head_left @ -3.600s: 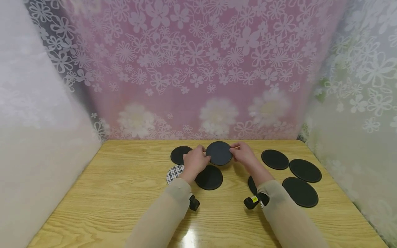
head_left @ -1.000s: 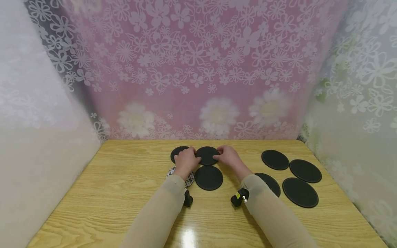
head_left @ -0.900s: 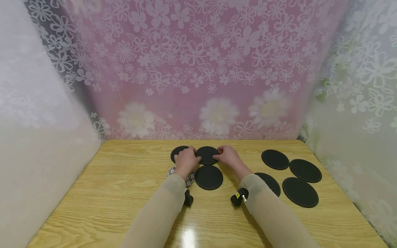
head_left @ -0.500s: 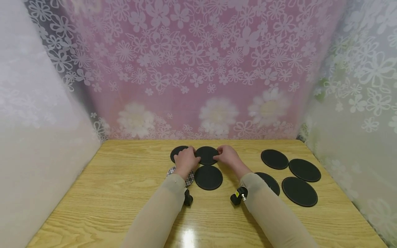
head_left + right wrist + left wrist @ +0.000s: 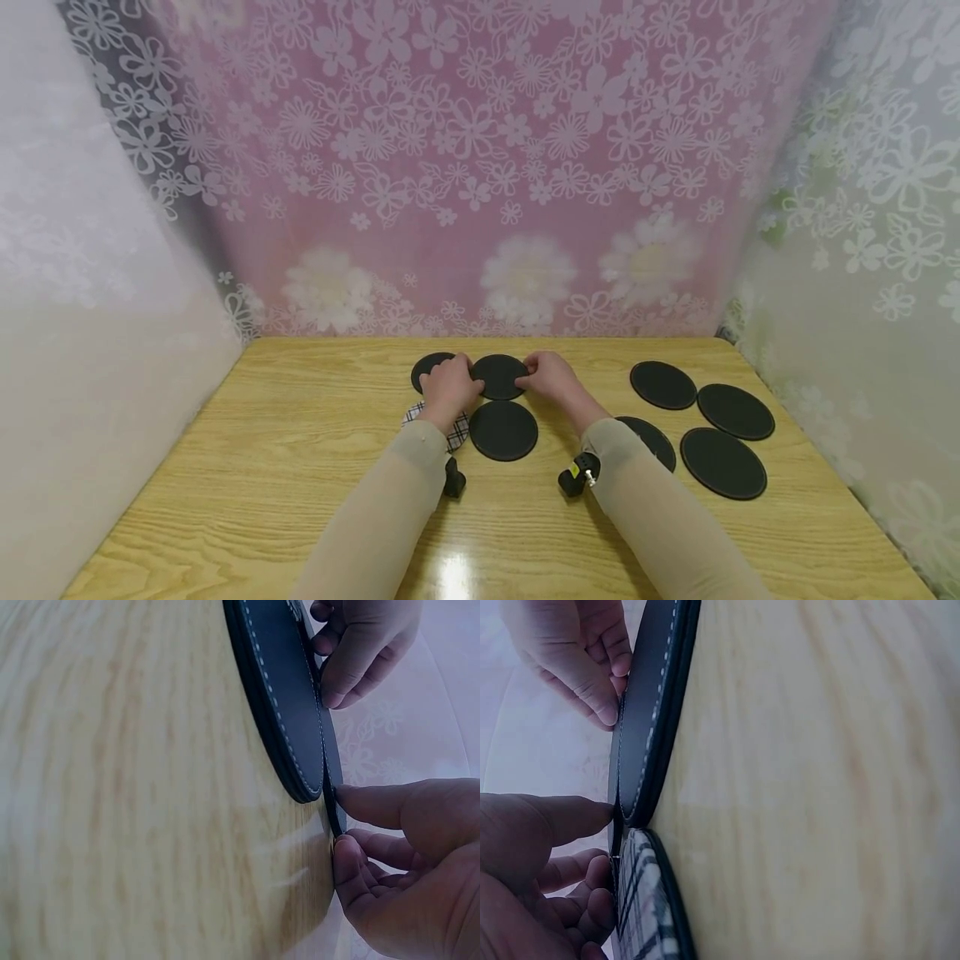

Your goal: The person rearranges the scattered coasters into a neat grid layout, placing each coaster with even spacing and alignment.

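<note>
A round black coaster (image 5: pixel 500 377) with a stitched rim lies at the back of the table, between both hands. At its left edge, my left hand (image 5: pixel 447 387) holds it between thumb and fingers. My right hand (image 5: pixel 555 379) pinches its right edge; in the right wrist view thumb and fingertips meet on the coaster's rim (image 5: pixel 337 814). Directly in front lies another black coaster (image 5: pixel 503 431), edge close to the held one. A black-and-white plaid coaster (image 5: pixel 645 900) sits left of that, partly hidden under my left wrist. Behind my left hand shows a further black coaster (image 5: pixel 427 368).
On the right side of the wooden table (image 5: pixel 262 500) lie more black coasters: one at the back (image 5: pixel 663 385), one at far right (image 5: pixel 736 412), one nearer (image 5: pixel 723 463), and one (image 5: pixel 654 443) partly covered by my right forearm. A pink floral curtain (image 5: pixel 450 208) hangs behind the table.
Earlier, both hands held the coaster raised and tilted; it has come down and left, flat behind the front black coaster. Over the last second the hands and coasters have stayed put.
</note>
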`<state>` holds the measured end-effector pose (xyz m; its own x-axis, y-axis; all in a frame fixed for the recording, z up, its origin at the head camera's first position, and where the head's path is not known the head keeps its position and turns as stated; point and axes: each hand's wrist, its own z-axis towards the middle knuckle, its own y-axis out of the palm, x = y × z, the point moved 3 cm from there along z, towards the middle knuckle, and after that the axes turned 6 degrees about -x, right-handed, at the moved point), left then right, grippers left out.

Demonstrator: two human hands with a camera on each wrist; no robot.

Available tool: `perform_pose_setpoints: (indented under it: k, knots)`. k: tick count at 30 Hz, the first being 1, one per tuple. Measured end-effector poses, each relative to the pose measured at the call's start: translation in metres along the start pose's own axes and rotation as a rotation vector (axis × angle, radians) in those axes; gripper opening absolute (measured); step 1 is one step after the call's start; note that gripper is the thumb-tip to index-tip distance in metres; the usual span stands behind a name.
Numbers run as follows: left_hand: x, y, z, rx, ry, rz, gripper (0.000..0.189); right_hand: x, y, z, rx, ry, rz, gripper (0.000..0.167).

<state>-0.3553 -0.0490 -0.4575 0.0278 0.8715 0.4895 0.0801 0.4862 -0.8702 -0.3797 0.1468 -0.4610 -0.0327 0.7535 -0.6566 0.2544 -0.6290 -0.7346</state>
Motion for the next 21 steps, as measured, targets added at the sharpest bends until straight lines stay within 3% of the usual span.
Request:
perform_pose_setpoints:
  k: [21]
  knots:
    - [0.007, -0.007, -0.006, 0.032, 0.028, 0.005, 0.040, -0.002, -0.006, -0.012, -0.011, -0.021, 0.028, 0.058]
